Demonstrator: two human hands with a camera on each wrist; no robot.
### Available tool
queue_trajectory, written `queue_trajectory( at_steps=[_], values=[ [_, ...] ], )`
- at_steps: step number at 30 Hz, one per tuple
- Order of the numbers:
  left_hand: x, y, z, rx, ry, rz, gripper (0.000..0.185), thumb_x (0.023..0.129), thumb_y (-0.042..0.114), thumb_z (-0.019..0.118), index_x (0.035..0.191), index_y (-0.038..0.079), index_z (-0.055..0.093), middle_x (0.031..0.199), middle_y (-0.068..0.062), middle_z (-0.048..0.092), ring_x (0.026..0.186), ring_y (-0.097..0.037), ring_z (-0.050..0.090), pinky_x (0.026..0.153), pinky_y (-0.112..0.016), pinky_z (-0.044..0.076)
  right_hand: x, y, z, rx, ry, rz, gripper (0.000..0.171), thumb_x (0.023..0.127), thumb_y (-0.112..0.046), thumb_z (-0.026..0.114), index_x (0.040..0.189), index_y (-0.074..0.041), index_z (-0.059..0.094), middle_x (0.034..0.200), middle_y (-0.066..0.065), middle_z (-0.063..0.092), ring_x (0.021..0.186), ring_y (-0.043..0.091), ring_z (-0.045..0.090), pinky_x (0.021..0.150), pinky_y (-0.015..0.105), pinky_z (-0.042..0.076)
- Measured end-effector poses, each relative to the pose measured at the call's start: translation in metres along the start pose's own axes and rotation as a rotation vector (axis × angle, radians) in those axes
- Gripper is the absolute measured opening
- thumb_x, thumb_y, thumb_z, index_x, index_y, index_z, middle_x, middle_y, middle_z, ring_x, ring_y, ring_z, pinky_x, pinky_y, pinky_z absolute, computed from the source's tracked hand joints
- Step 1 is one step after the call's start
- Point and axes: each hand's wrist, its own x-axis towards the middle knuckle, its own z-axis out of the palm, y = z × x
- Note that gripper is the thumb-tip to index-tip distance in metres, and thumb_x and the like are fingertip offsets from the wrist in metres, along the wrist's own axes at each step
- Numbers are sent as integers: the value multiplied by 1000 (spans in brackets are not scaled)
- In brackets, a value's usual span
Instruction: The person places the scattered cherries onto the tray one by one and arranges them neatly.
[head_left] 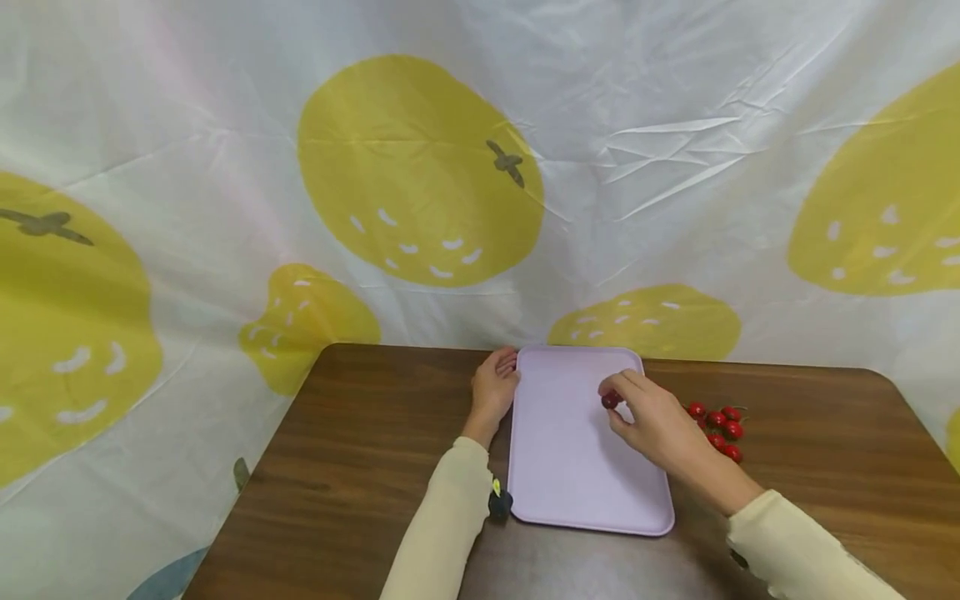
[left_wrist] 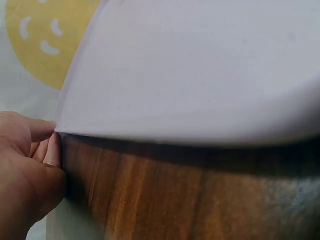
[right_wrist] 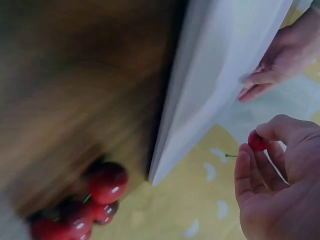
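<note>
A pale lilac tray lies on the brown wooden table. My right hand hovers over the tray's far right part and pinches a red cherry between thumb and fingertips; the same cherry shows in the right wrist view with its thin stem. My left hand holds the tray's far left edge, its fingers curled at the tray's corner. A small cluster of red cherries sits on the table just right of the tray, and these cherries appear blurred in the right wrist view.
A white cloth printed with large yellow fruit shapes hangs behind the table and drapes past its left side. A small dark object sits by my left sleeve at the tray's near left corner.
</note>
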Motion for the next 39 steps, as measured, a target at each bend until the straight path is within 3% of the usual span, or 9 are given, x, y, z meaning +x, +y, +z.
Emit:
queue_trajectory(
  at_steps=[5,18,29,39],
  values=[
    [-1,5,0,-7,-1,7,43,95,-13,60,138,-10,62,136,-28,69,131,-38,67,116,-41,55,32,10,18,61,-105,5,29,83,4,81,107,-7,69,100,2,72,95,19,73,82,41,64],
    [1,3,-1,5,4,13,43,95,-13,60,137,-9,62,136,-27,70,130,-36,68,116,-39,55,82,31,60,199,-208,6,22,85,5,78,105,0,72,100,13,75,94,29,74,84,46,63],
    [0,1,0,8,4,6,43,95,-13,62,137,-8,63,136,-26,70,129,-35,68,115,-39,56,94,42,78,136,-258,-90,24,81,10,74,100,-4,73,97,9,73,93,25,69,86,44,61],
    [-1,-2,-1,15,6,11,43,94,-13,62,137,-8,63,135,-27,70,129,-36,68,115,-39,56,96,44,86,62,-260,-120,26,81,10,74,98,-9,74,97,2,71,91,20,67,85,41,61]
  ],
)
